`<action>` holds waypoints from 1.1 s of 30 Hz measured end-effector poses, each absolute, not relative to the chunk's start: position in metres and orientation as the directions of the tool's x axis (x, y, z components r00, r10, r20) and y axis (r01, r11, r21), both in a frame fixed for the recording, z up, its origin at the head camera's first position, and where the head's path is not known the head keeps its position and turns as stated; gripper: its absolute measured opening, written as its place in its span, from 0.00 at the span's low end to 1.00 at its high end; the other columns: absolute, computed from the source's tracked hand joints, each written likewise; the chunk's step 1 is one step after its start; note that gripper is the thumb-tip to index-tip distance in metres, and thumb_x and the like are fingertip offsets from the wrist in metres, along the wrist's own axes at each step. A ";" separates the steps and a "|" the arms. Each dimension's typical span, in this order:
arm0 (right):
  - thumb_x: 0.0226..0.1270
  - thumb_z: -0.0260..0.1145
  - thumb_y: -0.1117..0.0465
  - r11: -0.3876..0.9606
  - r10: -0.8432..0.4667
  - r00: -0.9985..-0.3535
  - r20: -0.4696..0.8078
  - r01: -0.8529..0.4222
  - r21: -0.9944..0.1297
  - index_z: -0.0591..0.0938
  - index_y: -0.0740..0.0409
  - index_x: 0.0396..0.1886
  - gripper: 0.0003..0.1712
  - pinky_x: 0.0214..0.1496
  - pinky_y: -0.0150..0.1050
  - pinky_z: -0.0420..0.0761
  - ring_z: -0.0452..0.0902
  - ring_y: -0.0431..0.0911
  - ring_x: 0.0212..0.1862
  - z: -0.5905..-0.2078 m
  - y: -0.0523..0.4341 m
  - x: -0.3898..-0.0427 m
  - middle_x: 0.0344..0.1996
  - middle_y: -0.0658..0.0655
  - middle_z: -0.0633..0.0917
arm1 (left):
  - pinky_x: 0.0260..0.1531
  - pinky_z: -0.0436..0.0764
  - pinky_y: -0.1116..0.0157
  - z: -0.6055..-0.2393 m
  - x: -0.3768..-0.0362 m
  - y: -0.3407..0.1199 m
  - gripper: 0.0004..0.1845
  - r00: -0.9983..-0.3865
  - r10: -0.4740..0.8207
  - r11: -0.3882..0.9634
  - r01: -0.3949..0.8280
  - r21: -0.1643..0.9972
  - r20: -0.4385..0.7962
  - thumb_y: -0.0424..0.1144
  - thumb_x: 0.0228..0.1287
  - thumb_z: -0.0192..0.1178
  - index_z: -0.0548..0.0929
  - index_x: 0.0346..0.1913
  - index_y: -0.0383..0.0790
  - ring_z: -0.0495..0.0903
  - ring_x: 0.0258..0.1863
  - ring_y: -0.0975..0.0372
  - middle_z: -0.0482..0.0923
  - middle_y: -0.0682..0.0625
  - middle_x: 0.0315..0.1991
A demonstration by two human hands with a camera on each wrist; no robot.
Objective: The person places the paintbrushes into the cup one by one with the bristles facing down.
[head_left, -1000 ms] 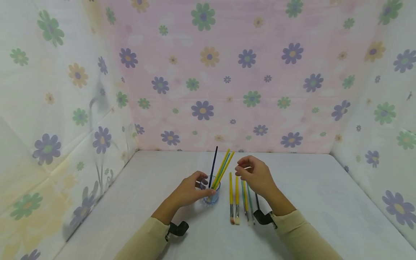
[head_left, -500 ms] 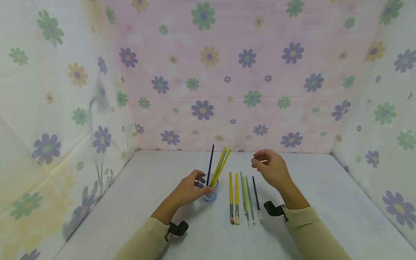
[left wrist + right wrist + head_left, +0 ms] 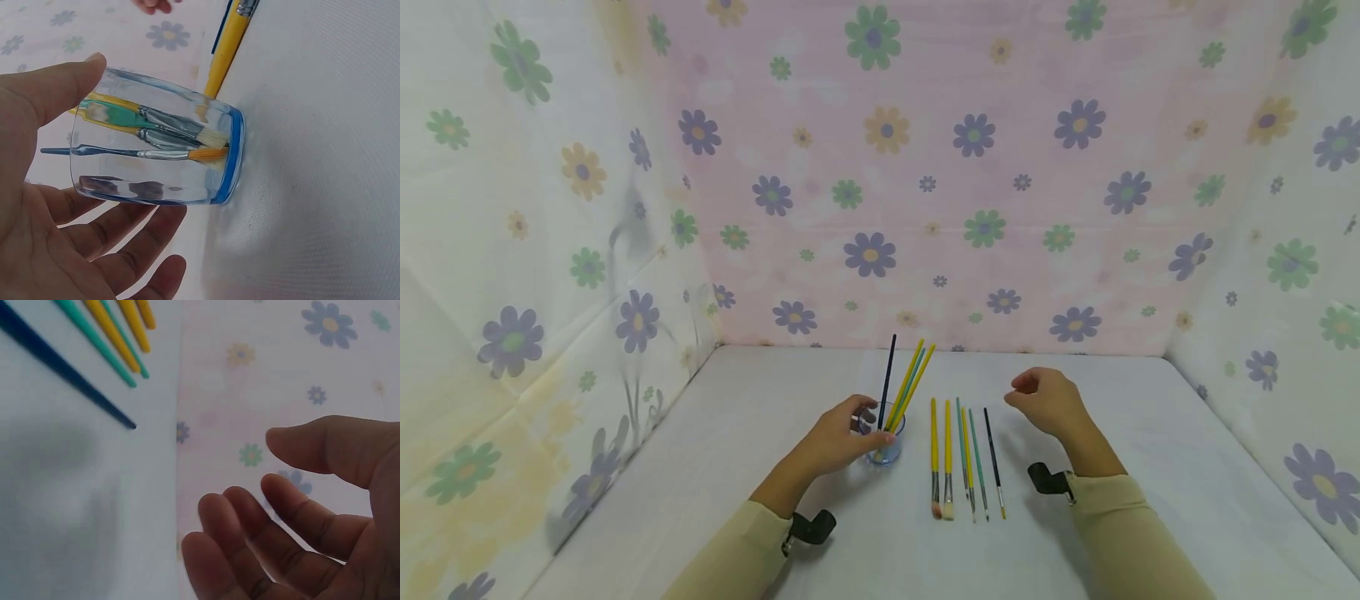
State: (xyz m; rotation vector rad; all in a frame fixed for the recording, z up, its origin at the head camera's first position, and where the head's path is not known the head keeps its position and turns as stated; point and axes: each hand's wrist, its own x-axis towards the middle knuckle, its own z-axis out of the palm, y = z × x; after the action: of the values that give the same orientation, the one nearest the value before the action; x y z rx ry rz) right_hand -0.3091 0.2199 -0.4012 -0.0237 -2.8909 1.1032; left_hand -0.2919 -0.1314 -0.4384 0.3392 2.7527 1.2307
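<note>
Loose brushes (image 3: 964,454): five in a row flat on the desk (image 3: 1150,467), just right of the cup.
Left hand (image 3: 835,442): fingers curled round the cup (image 3: 883,442), which holds upright brushes (image 3: 904,383).
Right hand (image 3: 1048,404): relaxed, empty, above the desk, right of the cup.

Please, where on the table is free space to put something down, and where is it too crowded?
Bare table lies right of the right hand, out to the flowered wall. Another free patch lies left of the left hand, towards the left wall. The far strip behind the glass cup is also bare. It is crowded in the middle: the cup with its brushes, then the row of loose brushes beside it.
</note>
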 end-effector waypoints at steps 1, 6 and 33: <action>0.69 0.70 0.51 0.750 0.034 -0.999 0.007 0.021 -0.661 0.82 0.63 0.54 0.23 0.46 0.48 0.85 0.81 0.56 0.49 -0.405 0.223 -0.310 0.52 0.64 0.85 | 0.57 0.83 0.46 -0.439 -0.292 -0.131 0.38 -0.970 0.245 0.648 0.159 0.745 -0.007 0.60 0.60 0.73 0.74 0.69 0.49 0.80 0.60 0.53 0.81 0.49 0.58; 0.66 0.72 0.53 0.751 0.047 -0.993 -0.105 0.104 -0.652 0.82 0.66 0.52 0.23 0.38 0.41 0.85 0.82 0.52 0.41 -0.415 0.235 -0.315 0.48 0.66 0.85 | 0.56 0.83 0.47 -0.441 -0.293 -0.132 0.38 -0.971 0.241 0.649 0.153 0.745 -0.011 0.61 0.59 0.73 0.74 0.69 0.49 0.80 0.59 0.54 0.81 0.49 0.58; 0.58 0.79 0.58 0.762 0.026 -0.959 -0.282 0.202 -0.615 0.81 0.64 0.42 0.20 0.31 0.39 0.86 0.83 0.48 0.29 -0.434 0.229 -0.317 0.29 0.59 0.85 | 0.56 0.83 0.47 -0.440 -0.296 -0.134 0.38 -0.964 0.267 0.633 0.169 0.755 -0.008 0.61 0.60 0.73 0.74 0.69 0.48 0.80 0.59 0.54 0.81 0.48 0.58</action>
State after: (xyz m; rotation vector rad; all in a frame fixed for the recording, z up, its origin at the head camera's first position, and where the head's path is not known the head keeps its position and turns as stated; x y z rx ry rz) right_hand -0.3167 0.2292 -0.4343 -0.2099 -3.1889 1.1633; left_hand -0.2958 -0.1338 -0.4404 0.3661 2.7302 1.2442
